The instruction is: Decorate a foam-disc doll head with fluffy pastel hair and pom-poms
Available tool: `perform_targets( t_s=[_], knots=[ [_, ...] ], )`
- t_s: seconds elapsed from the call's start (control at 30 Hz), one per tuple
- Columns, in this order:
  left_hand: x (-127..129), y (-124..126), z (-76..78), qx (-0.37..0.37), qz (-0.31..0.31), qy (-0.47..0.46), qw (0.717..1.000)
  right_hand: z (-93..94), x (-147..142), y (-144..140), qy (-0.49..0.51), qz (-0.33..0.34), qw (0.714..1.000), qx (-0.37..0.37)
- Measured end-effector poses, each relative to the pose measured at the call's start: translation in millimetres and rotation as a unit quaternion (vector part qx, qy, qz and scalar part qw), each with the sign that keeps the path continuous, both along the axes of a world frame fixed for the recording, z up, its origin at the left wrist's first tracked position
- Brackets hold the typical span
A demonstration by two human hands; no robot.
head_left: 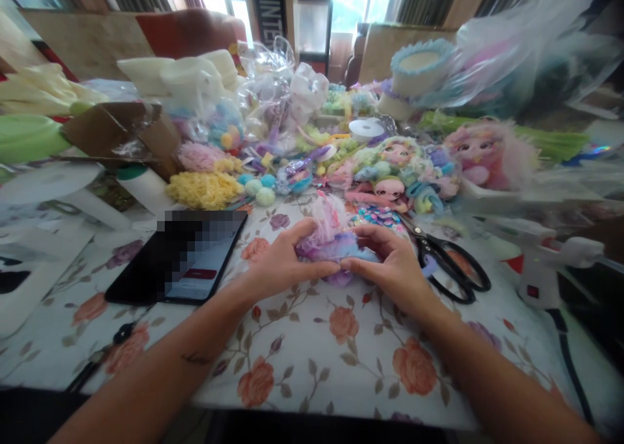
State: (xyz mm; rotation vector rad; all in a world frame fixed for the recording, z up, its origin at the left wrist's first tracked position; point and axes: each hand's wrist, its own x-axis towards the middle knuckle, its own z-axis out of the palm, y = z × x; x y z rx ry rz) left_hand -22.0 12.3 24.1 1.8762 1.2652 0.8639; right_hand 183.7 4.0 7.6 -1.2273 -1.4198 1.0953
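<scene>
On floral tablecloth [316, 392], L side: blk tablet [178, 262], flat. Next, L hand [286, 257] pinching fluffy pink/purple bundle [334, 244], held ctr btwn both hands; R hand [392, 259] pinching its other side, thumbs v. close. Just R: blk-handled scissors [433, 241], then wht glue gun [541, 257] w/ dark cord [568, 356].

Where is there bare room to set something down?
Bare tablecloth lies between left hand, right hand and its near edge; a narrow strip separates tablet and left hand. Beyond, yarn and dolls crowd it; scissors flank the right hand.
</scene>
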Motion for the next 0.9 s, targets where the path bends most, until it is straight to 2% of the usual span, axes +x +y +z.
perform_targets(
  t_s=[0.17, 0.37, 0.43, 0.5, 0.53, 0.6, 0.63, 0.77, 0.9],
  knots=[
    [0.4, -0.2, -1.9, -0.008, 0.032, 0.007, 0.999, -1.4, -1.0, 0.6, -0.001, -0.003, 1.000, 0.002],
    [3.3, -1.2, -1.9, 0.001, 0.032, -0.017, 0.999, -0.8, 2.1, -0.1, -0.012, 0.010, 1.000, 0.023],
    [3.8, -2.0, -2.1, -0.002, 0.034, -0.011, 0.999, 2.5, 6.4, -1.1, -0.039, -0.005, 0.997, 0.061],
    [4.0, -3.1, -2.8, -0.005, 0.036, 0.002, 0.999, 7.1, 10.6, -2.9, -0.094, -0.045, 0.980, 0.167],
    [4.2, -3.6, -3.3, -0.002, 0.036, 0.008, 0.999, 9.6, 11.9, -4.2, -0.125, -0.062, 0.962, 0.233],
    [4.7, -4.4, -4.8, 0.007, 0.027, 0.020, 0.999, 13.8, 12.1, -7.4, -0.181, -0.067, 0.921, 0.338],
    [5.0, -4.5, -5.8, 0.017, 0.016, 0.021, 1.000, 15.1, 10.9, -9.2, -0.205, -0.055, 0.905, 0.368],
    [6.0, -3.5, -10.7, 0.073, -0.036, 0.001, 0.997, 15.2, 2.6, -13.8, -0.275, -0.029, 0.870, 0.408],
    [7.1, -3.1, -13.9, 0.096, -0.046, 0.004, 0.994, 12.7, -1.9, -11.4, -0.294, -0.032, 0.872, 0.391]
  ],
)
